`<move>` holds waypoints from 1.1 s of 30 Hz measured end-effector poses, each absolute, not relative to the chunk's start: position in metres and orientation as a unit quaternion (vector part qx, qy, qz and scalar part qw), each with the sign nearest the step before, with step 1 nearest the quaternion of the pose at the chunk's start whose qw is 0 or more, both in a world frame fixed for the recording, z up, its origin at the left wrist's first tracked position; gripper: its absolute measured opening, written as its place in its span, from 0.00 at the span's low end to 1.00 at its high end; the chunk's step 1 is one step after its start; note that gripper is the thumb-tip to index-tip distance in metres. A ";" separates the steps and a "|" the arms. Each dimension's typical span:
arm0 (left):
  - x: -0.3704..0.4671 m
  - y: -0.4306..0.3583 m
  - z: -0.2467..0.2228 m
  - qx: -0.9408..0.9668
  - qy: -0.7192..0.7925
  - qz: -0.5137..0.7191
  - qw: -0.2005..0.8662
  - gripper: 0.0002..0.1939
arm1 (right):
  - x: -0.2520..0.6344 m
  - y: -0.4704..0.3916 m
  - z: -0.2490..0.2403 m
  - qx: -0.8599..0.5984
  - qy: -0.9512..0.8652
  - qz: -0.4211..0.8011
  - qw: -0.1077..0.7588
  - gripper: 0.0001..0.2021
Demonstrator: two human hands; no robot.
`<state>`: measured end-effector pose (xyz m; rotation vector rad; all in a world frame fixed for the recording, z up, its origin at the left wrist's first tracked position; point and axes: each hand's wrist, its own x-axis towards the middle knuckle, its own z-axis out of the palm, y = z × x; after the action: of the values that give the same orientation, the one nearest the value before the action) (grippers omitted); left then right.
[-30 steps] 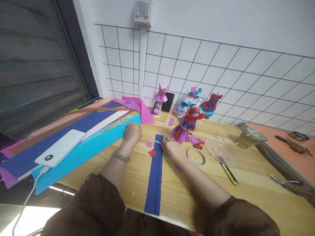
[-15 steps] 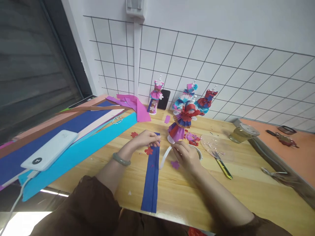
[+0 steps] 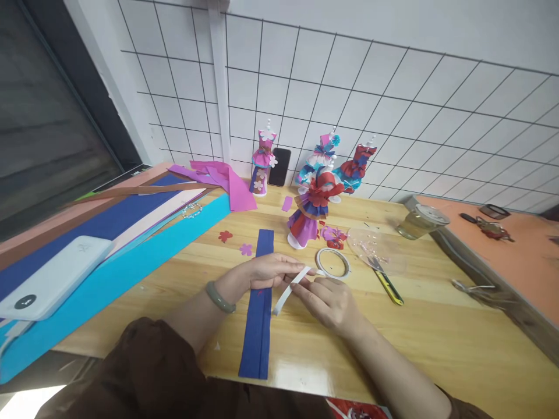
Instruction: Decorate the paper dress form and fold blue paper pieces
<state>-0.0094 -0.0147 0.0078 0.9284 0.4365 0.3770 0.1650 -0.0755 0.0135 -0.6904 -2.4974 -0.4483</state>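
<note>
Both hands meet over the wooden table. My left hand (image 3: 271, 270), with a bracelet at its wrist, is closed at the fingertips on the upper end of a white tape strip (image 3: 288, 294). My right hand (image 3: 326, 299) pinches the same strip a little lower, and its free end hangs down to the left. Beneath my left hand lies a folded dark blue paper strip (image 3: 254, 337). A white tape roll (image 3: 318, 259) rests just beyond my right hand. Behind it stands a paper doll dress (image 3: 311, 206) in red, blue and purple.
Paper sheets and a white power bank (image 3: 56, 276) cover the left side. More paper dresses (image 3: 263, 160) and a phone (image 3: 280, 167) stand by the wall. A yellow cutter (image 3: 388, 286), a plastic plate (image 3: 364, 244) and a jar (image 3: 421, 221) are on the right.
My hands have come together, and my left hand now touches the white strip. The tape roll and a purple paper flower show more fully. The view has shifted.
</note>
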 end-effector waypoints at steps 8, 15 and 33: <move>-0.013 -0.007 0.006 0.414 0.221 0.214 0.857 0.15 | 0.162 -0.072 0.004 -0.242 -0.931 -0.148 0.230 0.12; -0.010 -0.005 -0.002 0.416 0.269 0.213 0.842 0.12 | 0.153 -0.076 0.003 -0.230 -0.937 -0.140 0.221 0.10; -0.011 -0.004 -0.003 0.438 0.297 0.222 0.819 0.14 | 0.149 -0.076 -0.004 -0.227 -0.948 -0.099 0.202 0.09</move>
<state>-0.0107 -0.0036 -0.0030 0.9322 0.6334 0.4732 0.1489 -0.0757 -0.0037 -0.6328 -2.6466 -0.2770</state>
